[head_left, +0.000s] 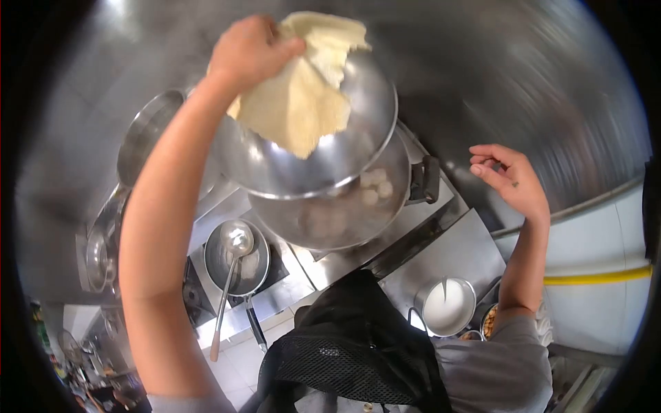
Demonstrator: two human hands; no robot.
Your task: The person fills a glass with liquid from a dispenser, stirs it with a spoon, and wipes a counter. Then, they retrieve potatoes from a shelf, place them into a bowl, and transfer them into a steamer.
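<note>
My left hand point(258, 51) is closed on a pale yellow cloth point(296, 107) with ragged edges. The cloth hangs over a large steel bowl point(275, 180), hiding part of its inside. Below the bowl is a wide steaming pot point(344, 237) with several pale round lumps point(376, 186) in its liquid. The bowl covers part of the pot's opening. Off to the right, my right hand point(513, 179) hovers in the air with its fingers loosely bent and apart, holding nothing. The pot's dark handle point(424, 180) is the nearest thing to it.
A small pan point(265, 265) on the stove has a ladle point(236, 241) resting in it, its handle sticking out toward me. A pot of white liquid point(447, 310) stands at lower right, beside a container of brown pieces point(489, 321). Another steel pan point(141, 141) is at left.
</note>
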